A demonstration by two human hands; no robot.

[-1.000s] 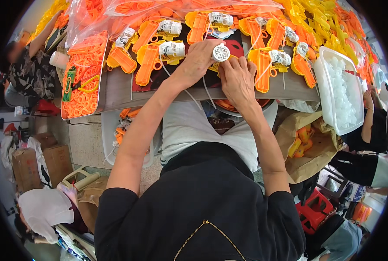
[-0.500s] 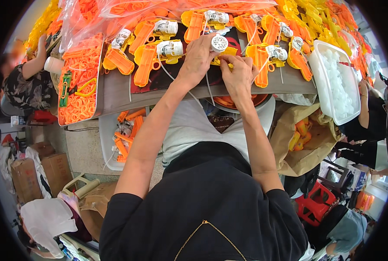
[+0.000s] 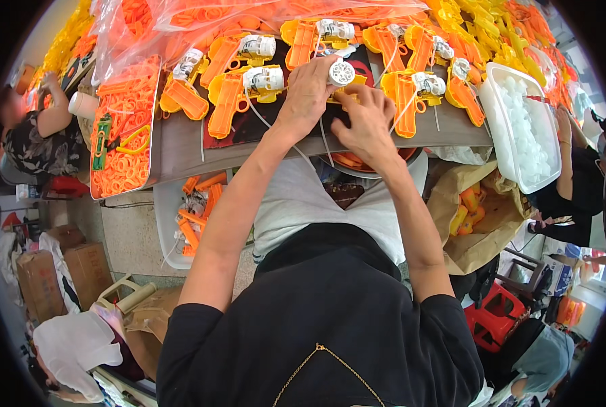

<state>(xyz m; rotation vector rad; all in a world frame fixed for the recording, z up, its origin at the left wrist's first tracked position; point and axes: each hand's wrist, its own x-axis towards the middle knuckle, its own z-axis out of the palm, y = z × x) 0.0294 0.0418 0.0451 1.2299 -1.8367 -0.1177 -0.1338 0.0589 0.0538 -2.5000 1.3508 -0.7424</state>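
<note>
Two bare hands at work above a grey tabletop (image 3: 181, 150), flanked by partly built toy pistols. The left hand (image 3: 306, 100) grasps a white cylinder (image 3: 342, 72), whose round, pierced end faces up at the fingertips. The right hand (image 3: 369, 127), just beside it, is loosely released, its thumb standing apart from the bent fingers. These reach toward a yellow piece (image 3: 359, 79) next to the cylinder; whether the fingertips touch it cannot be told. A thin white tube (image 3: 293, 144) runs below the left wrist. Immediately left of the left hand lies an orange-and-yellow toy pistol (image 3: 225, 102) bearing a white barrel section (image 3: 263, 79); a similar pistol (image 3: 403, 102) lies just right of the right hand, with others beyond both hands. Farther left of the left hand, a shallow tray (image 3: 155, 129) holds small orange rings (image 3: 130, 173) and a green part (image 3: 101, 141). Well to the right of the right hand, a white container (image 3: 505, 129) is filled with translucent pieces (image 3: 525, 136). Nearer the body than the right hand, and to its right, is a brown paper bag (image 3: 483, 252) containing orange and yellow parts (image 3: 467, 210).
</note>
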